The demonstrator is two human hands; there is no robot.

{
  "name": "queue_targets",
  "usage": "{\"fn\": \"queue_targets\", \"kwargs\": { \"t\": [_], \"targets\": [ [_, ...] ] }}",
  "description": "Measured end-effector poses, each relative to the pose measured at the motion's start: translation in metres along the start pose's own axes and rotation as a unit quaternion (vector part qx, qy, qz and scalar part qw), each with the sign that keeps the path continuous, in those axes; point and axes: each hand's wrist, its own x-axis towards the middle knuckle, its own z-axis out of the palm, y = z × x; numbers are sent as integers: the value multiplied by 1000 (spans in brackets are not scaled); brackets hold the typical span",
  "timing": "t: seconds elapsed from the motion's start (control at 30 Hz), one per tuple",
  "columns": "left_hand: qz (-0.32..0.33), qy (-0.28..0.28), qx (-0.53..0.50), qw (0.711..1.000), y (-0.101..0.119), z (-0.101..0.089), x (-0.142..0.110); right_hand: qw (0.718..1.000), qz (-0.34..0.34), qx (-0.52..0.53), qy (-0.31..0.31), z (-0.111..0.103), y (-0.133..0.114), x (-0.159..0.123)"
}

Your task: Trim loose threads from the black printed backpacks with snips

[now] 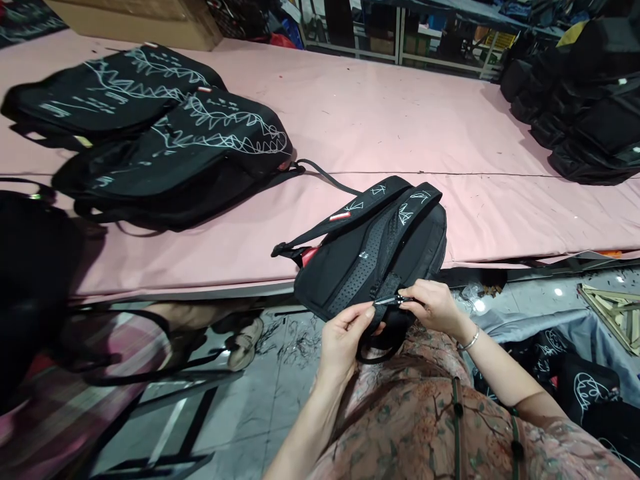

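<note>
A black backpack [345,273] with white line drawings on its shoulder straps lies back side up, partly over the table's front edge and toward my lap. My left hand [344,337] pinches the backpack's strap near its bottom end. In my right hand [434,305] is a small pair of thread snips [391,301], its pointed blades directed left at the strap by my left fingertips. The fingers of my right hand are closed around the snips' handle.
On the pink-covered table [350,113] two black backpacks [215,133] lie at the left. A pile of black bags [585,107] stands at the right, and a cardboard box [140,23] at the back. Someone in plaid [125,373] sits at my left. More bags [575,380] lie low at my right.
</note>
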Motion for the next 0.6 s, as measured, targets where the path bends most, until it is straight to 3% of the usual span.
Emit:
{"fn": "queue_targets", "kwargs": {
  "t": [0.1,0.2,0.27,0.37,0.5,0.6],
  "targets": [
    [1,2,-4,1000,0,1,0,1000,4,16,10,2,-1,-1],
    [0,-10,-10,1000,4,-9,1,993,41,105,39,5,-3,-7],
    [-3,-56,-22,998,8,-24,4,973,105,185,92,7,0,-12],
    [-2,-130,-12,991,9,-54,12,914,225,278,193,11,19,-16],
    [-11,40,156,987,-8,-83,27,796,395,369,273,14,75,-9],
    [-24,109,224,968,-31,-88,31,748,451,368,320,13,120,5]
  ]
}}
